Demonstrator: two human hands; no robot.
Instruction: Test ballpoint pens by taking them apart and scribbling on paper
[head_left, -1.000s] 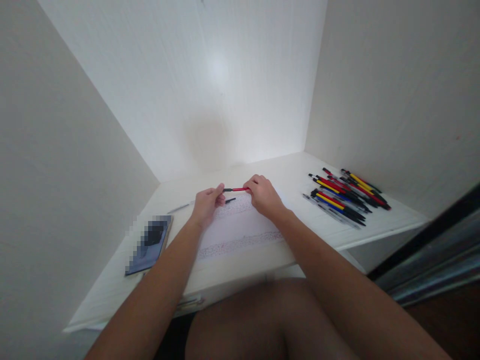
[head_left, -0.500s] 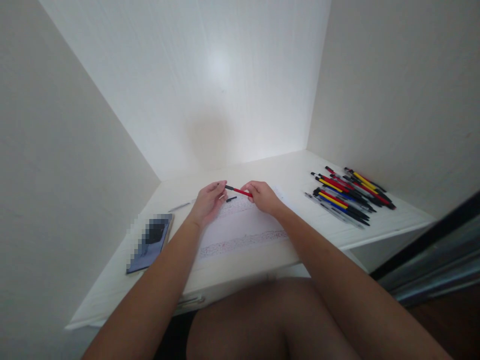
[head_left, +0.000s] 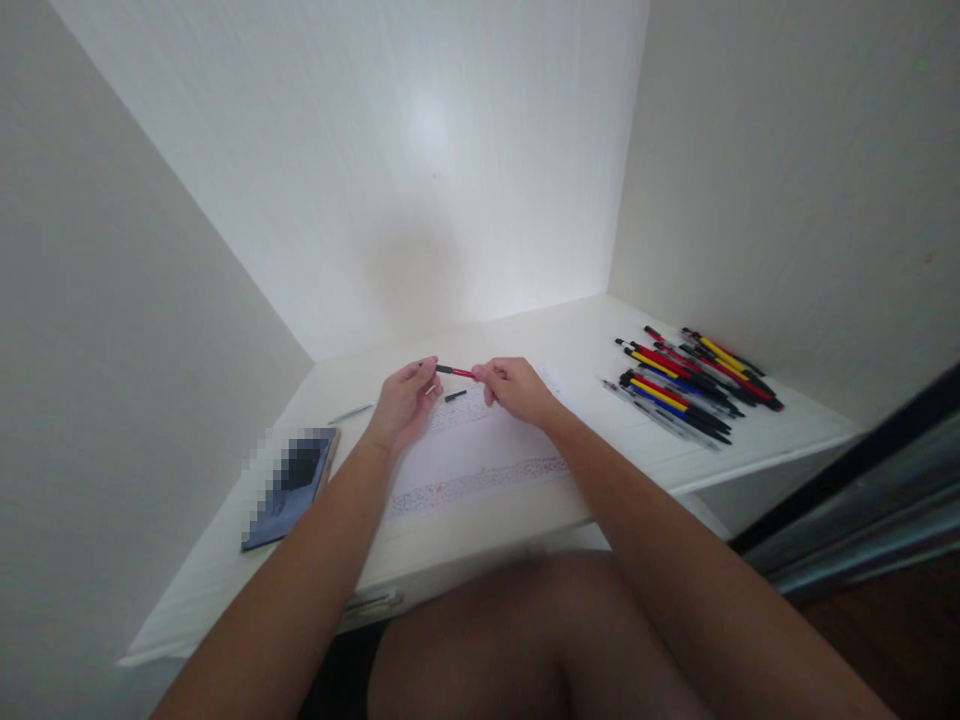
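A red pen with a black grip (head_left: pixel 454 371) spans the gap between my two hands, lying almost level above the paper. My left hand (head_left: pixel 406 400) pinches its black end between thumb and fingertips. On the red barrel, my right hand (head_left: pixel 513 388) is closed with thumb and fingers. Just below the pen, a small black pen cap (head_left: pixel 455 396) lies on the sheet of paper (head_left: pixel 472 455), which carries bands of dense small marks. Both hands hover over the paper's far part, and the pen's two ends are hidden by fingers.
Several pens (head_left: pixel 675 385) in red, yellow, blue, black and clear lie piled on the right of the white desk (head_left: pixel 555 325). A tablet or phone (head_left: pixel 294 490), partly blurred, lies by my left forearm. A thin clear pen piece (head_left: pixel 351 412) rests behind it. White walls enclose the desk.
My right hand has slid along the red barrel toward my left hand, so less red shows between them. The whole view has shifted slightly.
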